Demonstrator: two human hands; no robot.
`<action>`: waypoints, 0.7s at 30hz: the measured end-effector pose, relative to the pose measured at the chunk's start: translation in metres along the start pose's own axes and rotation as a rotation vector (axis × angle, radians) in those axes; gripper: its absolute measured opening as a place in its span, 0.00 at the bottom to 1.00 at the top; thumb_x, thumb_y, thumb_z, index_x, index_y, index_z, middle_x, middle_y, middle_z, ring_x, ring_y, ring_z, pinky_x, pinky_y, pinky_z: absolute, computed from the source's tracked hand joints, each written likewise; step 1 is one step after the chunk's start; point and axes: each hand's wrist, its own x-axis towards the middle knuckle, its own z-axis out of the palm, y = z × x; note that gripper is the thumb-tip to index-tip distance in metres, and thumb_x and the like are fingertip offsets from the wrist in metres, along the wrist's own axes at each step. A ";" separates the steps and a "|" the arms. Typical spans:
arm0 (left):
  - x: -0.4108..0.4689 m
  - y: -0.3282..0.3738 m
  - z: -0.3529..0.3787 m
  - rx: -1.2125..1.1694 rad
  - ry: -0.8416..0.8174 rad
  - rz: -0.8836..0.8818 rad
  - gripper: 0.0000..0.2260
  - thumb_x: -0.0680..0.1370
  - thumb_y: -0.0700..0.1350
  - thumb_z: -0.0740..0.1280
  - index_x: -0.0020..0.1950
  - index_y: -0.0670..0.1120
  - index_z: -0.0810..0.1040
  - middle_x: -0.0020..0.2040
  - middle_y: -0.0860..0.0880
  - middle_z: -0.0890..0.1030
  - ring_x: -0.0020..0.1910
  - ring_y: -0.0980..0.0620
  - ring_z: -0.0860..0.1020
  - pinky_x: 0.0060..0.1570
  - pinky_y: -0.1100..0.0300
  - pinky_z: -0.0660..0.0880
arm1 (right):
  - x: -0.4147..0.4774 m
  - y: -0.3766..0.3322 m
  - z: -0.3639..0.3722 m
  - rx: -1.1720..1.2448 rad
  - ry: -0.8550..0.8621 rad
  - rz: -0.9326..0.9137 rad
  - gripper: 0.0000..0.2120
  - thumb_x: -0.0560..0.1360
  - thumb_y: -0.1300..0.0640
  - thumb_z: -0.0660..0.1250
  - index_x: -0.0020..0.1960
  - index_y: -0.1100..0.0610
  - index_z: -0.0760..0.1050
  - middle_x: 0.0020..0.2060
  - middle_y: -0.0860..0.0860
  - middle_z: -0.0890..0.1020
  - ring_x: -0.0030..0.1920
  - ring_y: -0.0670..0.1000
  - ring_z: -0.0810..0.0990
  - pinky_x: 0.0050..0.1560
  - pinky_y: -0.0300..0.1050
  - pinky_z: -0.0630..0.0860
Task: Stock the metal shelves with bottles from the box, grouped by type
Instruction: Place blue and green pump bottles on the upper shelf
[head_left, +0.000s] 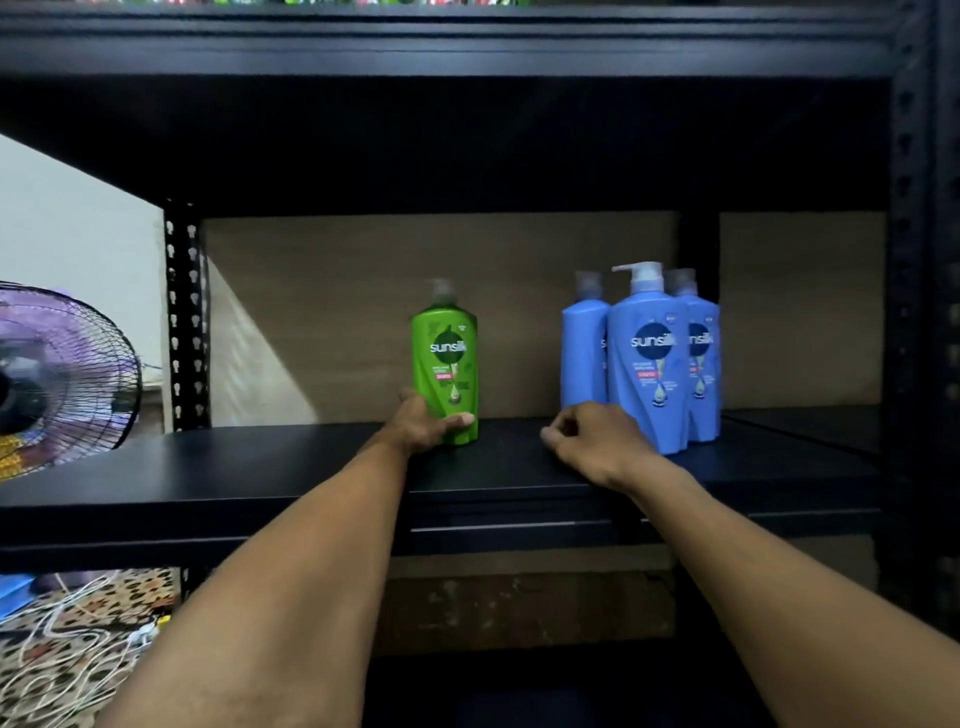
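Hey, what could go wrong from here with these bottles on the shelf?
The left hand grips the green bottle low, near its base; pushed from there, the tall bottle might tip over. The right hand rests on the shelf just in front of the front blue bottle, which stands close against the rear blue bottles; a careless knuckle could knock the group down.

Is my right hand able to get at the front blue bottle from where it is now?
Likely yes. The right hand rests on the shelf just beside the front blue bottle, holding nothing, with no object between them.
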 end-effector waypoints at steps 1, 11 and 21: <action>-0.002 0.001 0.001 -0.007 -0.017 0.020 0.61 0.44 0.78 0.76 0.70 0.46 0.75 0.68 0.44 0.76 0.62 0.47 0.80 0.68 0.52 0.75 | -0.006 0.000 -0.003 0.002 0.017 0.006 0.11 0.78 0.43 0.64 0.49 0.48 0.80 0.49 0.49 0.81 0.52 0.53 0.78 0.55 0.48 0.75; -0.142 0.052 -0.035 0.079 0.170 0.178 0.30 0.74 0.44 0.78 0.73 0.45 0.69 0.61 0.45 0.82 0.61 0.46 0.80 0.64 0.54 0.75 | -0.080 -0.008 0.001 0.194 0.289 -0.100 0.15 0.74 0.56 0.68 0.60 0.48 0.75 0.50 0.44 0.82 0.56 0.49 0.79 0.56 0.44 0.72; -0.329 -0.017 -0.008 0.040 0.253 0.477 0.15 0.76 0.45 0.74 0.62 0.53 0.79 0.58 0.61 0.81 0.60 0.62 0.76 0.63 0.69 0.70 | -0.243 -0.017 0.079 0.354 0.374 -0.220 0.22 0.71 0.64 0.68 0.60 0.45 0.72 0.52 0.39 0.74 0.57 0.42 0.74 0.59 0.45 0.74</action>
